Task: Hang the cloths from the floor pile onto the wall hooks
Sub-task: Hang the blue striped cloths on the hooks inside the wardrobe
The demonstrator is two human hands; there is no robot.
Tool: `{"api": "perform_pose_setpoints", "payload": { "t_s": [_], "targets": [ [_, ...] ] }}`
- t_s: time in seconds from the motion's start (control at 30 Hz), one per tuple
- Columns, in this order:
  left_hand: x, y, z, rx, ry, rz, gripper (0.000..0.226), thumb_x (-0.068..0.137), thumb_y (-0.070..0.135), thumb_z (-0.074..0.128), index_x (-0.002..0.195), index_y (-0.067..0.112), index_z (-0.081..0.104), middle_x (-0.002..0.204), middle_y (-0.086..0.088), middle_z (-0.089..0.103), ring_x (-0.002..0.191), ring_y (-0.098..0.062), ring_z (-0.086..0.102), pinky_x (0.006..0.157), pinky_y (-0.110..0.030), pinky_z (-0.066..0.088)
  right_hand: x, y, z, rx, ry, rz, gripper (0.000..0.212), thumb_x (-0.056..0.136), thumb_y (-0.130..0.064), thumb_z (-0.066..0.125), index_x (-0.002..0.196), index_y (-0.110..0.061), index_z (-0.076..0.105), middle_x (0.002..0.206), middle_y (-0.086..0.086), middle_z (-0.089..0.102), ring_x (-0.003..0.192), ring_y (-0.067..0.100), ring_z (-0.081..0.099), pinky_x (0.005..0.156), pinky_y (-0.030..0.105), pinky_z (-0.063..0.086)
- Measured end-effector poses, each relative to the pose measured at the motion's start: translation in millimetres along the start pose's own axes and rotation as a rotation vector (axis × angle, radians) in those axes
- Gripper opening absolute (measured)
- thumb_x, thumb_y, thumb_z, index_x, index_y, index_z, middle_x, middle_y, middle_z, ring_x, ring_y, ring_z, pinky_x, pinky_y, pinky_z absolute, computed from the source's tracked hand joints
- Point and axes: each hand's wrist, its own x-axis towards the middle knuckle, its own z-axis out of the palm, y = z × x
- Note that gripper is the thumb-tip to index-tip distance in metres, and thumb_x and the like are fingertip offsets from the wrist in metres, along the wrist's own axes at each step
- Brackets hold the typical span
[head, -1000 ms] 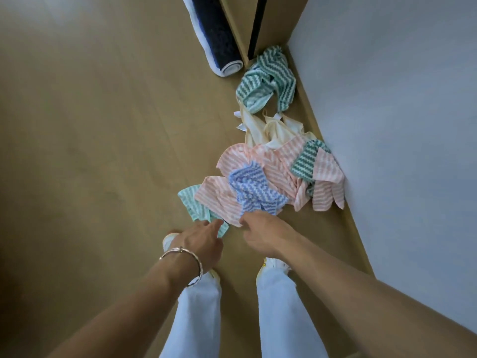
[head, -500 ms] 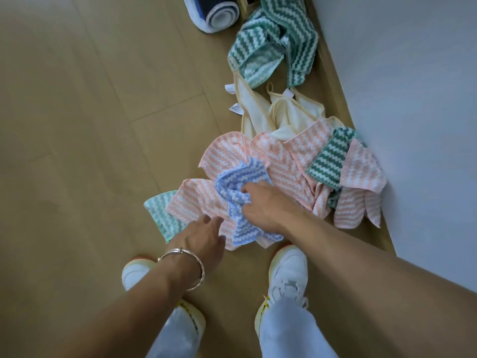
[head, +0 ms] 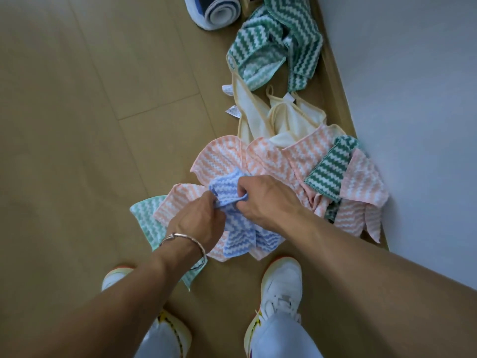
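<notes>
With my left hand (head: 198, 221) and right hand (head: 267, 200) both pinching the bunched blue cloth (head: 238, 237) atop the pink cloths (head: 273, 157) on the floor (head: 103, 125) by the wall (head: 413, 99), I reckon lifting could drag a snagged pink one along.

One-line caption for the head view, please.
Left hand and right hand pinch a blue zigzag cloth atop the floor pile.

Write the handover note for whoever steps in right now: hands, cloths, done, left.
Hands: left hand and right hand both pinch the blue cloth.
Cloths: it lies atop pink cloths on the floor by the wall; green cloths and cream cloths lie beyond. Hooks out of view.
Done: nothing seen hung.
Left: lift the blue cloth, hang it, then the rest.
</notes>
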Motion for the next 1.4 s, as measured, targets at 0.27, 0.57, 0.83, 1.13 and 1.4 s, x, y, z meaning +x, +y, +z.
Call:
{"api": "perform_pose_setpoints", "payload": {
  "t_s": [0.27, 0.57, 0.83, 1.13, 1.4],
  "targets": [
    [-86, 45, -103, 0.185, 0.018, 0.172, 0.012, 0.086, 0.026, 0.047, 0.096, 0.022, 0.052, 0.094, -0.005, 0.064, 0.092, -0.026, 0.059, 0.062, -0.028, 0.029, -93, -24, -96, -0.008, -0.017, -0.193, 0.018, 0.088, -0.041, 0.061, 0.086, -0.028, 0.050, 0.123, -0.004, 0.040, 0.106, 0.019, 0.050, 0.086, 0.032, 0.045],
    [-149, 146, -301, 0.211, 0.246, 0.420, 0.048, 0.065, 0.030, 0.033, 0.095, 0.017, 0.068, 0.091, -0.008, 0.063, 0.086, -0.030, 0.060, 0.069, -0.030, 0.041, -229, -60, -287, 0.011, 0.288, -0.270, 0.018, 0.088, -0.036, 0.063, 0.080, -0.023, 0.053, 0.113, -0.005, 0.049, 0.101, 0.016, 0.051, 0.088, 0.033, 0.044],
    [-261, 282, -492, 0.463, 0.417, 0.506, 0.023, 0.086, 0.018, 0.039, 0.082, 0.014, 0.062, 0.093, -0.007, 0.062, 0.089, -0.030, 0.059, 0.068, -0.032, 0.045, -409, -85, -454, 0.080, 0.515, -0.210, 0.019, 0.090, -0.033, 0.057, 0.077, -0.020, 0.050, 0.081, -0.004, 0.052, 0.077, 0.018, 0.052, 0.065, 0.031, 0.040],
    [-437, 424, -610, 0.568, 0.424, 0.514, 0.020, 0.084, 0.010, 0.041, 0.067, 0.017, 0.050, 0.081, -0.007, 0.059, 0.087, -0.027, 0.058, 0.070, -0.033, 0.046, -621, -114, -545, 0.086, 0.626, -0.252, 0.007, 0.093, -0.030, 0.051, 0.091, -0.027, 0.045, 0.076, -0.010, 0.050, 0.068, 0.011, 0.048, 0.057, 0.026, 0.035],
    [-550, 492, -674, 0.580, 0.637, 0.677, 0.029, 0.089, 0.023, 0.037, 0.065, 0.010, 0.045, 0.063, -0.007, 0.051, 0.056, -0.020, 0.042, 0.049, -0.026, 0.030, -730, -136, -595, -0.043, 0.746, -0.256, 0.016, 0.095, -0.037, 0.048, 0.080, -0.030, 0.048, 0.082, -0.011, 0.051, 0.076, 0.012, 0.051, 0.063, 0.027, 0.037]
  ]
}}
